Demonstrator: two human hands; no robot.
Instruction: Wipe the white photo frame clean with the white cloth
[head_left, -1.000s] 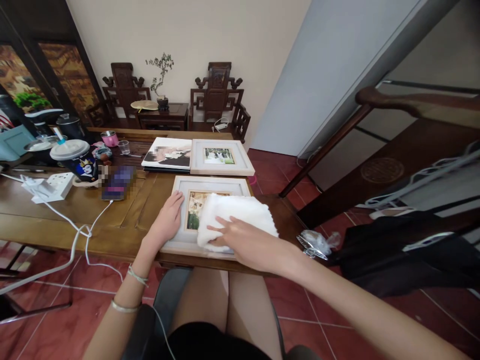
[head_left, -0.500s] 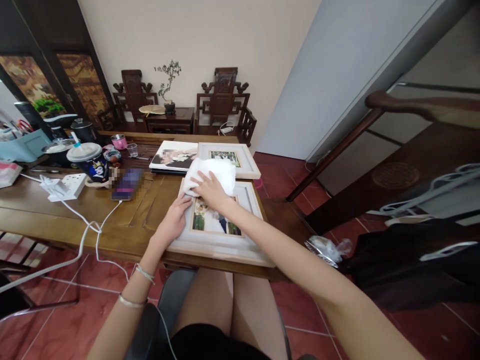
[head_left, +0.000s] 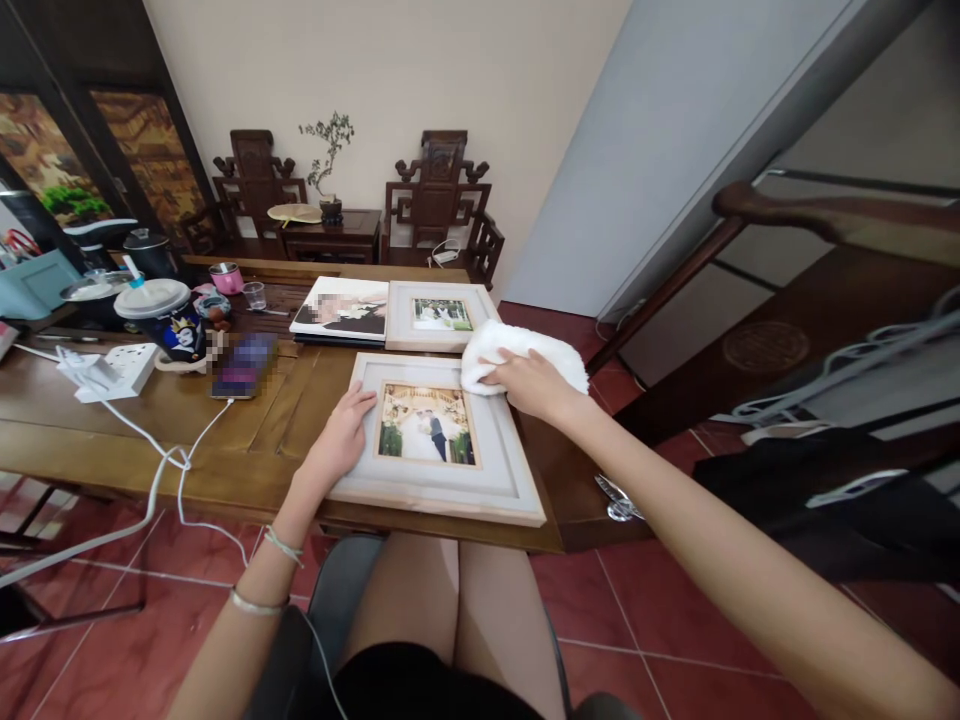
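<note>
A picture frame (head_left: 517, 472) with a pale wooden rim and a wide light mat lies flat at the table's front edge. Inside it is a photo (head_left: 427, 424) of a couple. My left hand (head_left: 346, 430) holds the frame's left side, fingers over the rim. My right hand (head_left: 529, 385) presses a fluffy white cloth (head_left: 547, 350) on the frame's far right corner, and part of the cloth hangs past the rim. Behind lies a second frame (head_left: 482, 308) with another photo, partly covered by the cloth.
Left of the rear frame lies a photo album (head_left: 341, 305). A phone (head_left: 244, 366) on a charging cable, a lidded cup (head_left: 161, 318) and a white power strip (head_left: 124, 373) occupy the left side of the wooden table (head_left: 292, 430). A wooden chair (head_left: 787, 340) stands at the right.
My right hand has slid the white cloth rightward, from the frame's far left part to its far right corner, uncovering the photo. My left hand stays at the left rim.
</note>
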